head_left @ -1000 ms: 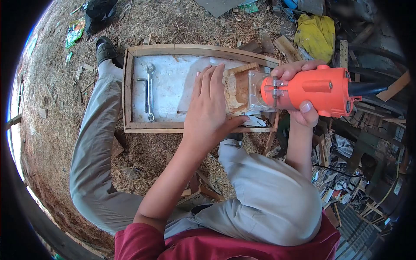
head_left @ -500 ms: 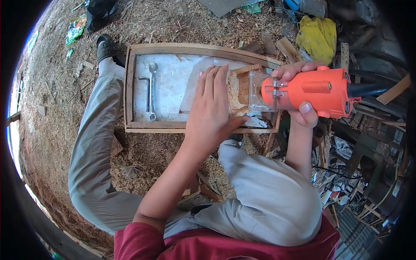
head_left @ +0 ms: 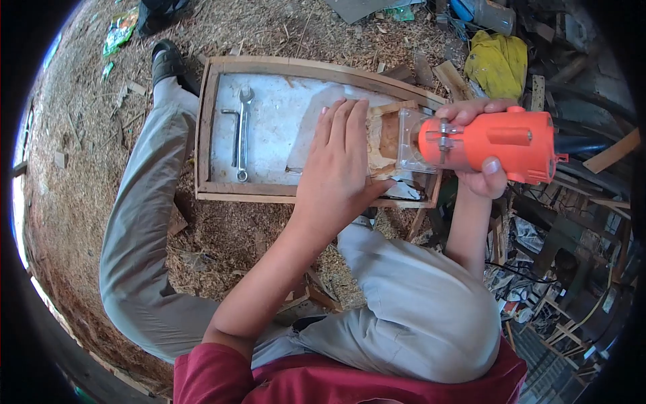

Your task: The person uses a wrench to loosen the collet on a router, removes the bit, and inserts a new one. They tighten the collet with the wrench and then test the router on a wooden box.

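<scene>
My right hand [head_left: 481, 111] is wrapped around an orange trim router [head_left: 508, 145], which lies on its side with a cable at its back end. The router's clear plastic base [head_left: 412, 143] stands at the right end of a wood-framed panel [head_left: 269, 193]. My left hand [head_left: 340, 148] lies flat with fingers stretched over a greyish sheet [head_left: 306, 138] and a torn, brownish patch [head_left: 385, 135] on the panel. Left of it, a combination wrench [head_left: 243, 135] and a bent hex key [head_left: 234, 138] rest side by side on the white surface.
Wood shavings [head_left: 222, 236] cover the ground around the frame. Wood offcuts [head_left: 452, 79] and a yellow cloth [head_left: 496, 64] lie beyond the right end. My bent legs [head_left: 417, 289] flank the panel. Cluttered scraps and a dark hose [head_left: 585, 97] are at the right.
The panel, tools, router and both hands appear slightly farther right in the view. The grips of both hands look the same.
</scene>
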### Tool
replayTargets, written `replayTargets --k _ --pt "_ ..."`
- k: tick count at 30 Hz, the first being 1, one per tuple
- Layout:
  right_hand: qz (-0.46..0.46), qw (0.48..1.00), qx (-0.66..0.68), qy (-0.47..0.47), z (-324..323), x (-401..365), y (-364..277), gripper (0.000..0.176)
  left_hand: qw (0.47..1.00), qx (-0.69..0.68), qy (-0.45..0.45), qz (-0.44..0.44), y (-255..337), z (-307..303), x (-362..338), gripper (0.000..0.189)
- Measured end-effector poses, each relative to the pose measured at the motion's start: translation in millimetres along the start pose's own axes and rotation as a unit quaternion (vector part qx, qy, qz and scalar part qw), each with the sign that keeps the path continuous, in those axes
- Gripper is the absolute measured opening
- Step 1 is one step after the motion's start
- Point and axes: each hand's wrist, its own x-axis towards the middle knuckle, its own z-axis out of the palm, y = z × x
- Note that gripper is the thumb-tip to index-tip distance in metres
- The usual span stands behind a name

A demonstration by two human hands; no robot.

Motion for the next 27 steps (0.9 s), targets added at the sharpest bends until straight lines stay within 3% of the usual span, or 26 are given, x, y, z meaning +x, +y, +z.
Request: replayTargets --k 3,7,12,27 --pt "0.004 0.998 0.015 -0.053 -8 6 -2 0.070 1.000 -0.009 0.004 -0.005 0 -1 0 0.109" --pt "-0.046 0.997 0.036 -0.052 -6 5 2 0.071 0.999 -0.024 0.020 0.003 -5 1 -4 0.108" --pt "-0.037 0.984 0.005 -0.176 -19 21 -1 0.074 0.997 -0.048 0.060 -0.015 -7 3 -6 0.106" --pt "0.047 0.992 0.033 -0.113 -17 21 -9 0.071 0.985 -0.105 0.132 0.039 -15 9 -11 0.085"
